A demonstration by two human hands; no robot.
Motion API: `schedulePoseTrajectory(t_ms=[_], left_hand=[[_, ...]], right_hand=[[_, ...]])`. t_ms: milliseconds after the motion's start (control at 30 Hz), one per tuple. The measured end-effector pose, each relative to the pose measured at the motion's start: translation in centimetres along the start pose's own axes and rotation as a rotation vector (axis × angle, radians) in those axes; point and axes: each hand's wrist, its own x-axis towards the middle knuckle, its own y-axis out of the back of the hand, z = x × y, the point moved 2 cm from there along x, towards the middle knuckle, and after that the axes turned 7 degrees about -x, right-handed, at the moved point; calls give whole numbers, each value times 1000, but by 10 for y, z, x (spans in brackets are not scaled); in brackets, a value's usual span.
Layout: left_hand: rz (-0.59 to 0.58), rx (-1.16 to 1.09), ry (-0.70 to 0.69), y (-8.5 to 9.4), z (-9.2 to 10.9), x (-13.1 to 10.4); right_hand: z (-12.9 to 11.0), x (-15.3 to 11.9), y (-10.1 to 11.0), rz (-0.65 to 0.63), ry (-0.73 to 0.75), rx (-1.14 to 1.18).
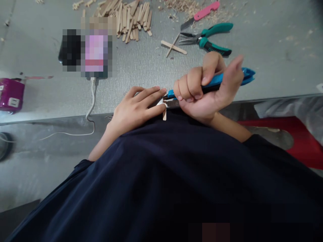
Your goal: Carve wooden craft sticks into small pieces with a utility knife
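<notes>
At the table's near edge my left hand (138, 107) lies with its fingers stretched out, and its thumb and forefinger hold down a wooden craft stick (165, 116). One end of that stick pokes out over the edge towards my body; the rest is partly covered. My right hand (204, 84) is wrapped round a blue-and-black utility knife (214, 80), thumb raised along the handle. The knife's front end points left and meets the stick beside my left fingertips; exactly where the blade touches is hard to see.
Beyond my hands lie green-handled pliers (217, 38), a pink-handled knife (205, 11), two crossed sticks (176, 48) and a heap of craft sticks (135, 20). Wood shavings (181, 5) lie behind. To the left are a phone (94, 53) on a white cable (93, 95) and a purple box (12, 94).
</notes>
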Motion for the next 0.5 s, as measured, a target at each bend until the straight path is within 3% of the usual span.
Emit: schedulePoseTrajectory(t_ms=[500], left_hand=[[6, -42, 1, 0, -2, -2]], right_hand=[[0, -1, 1, 8, 10, 40]])
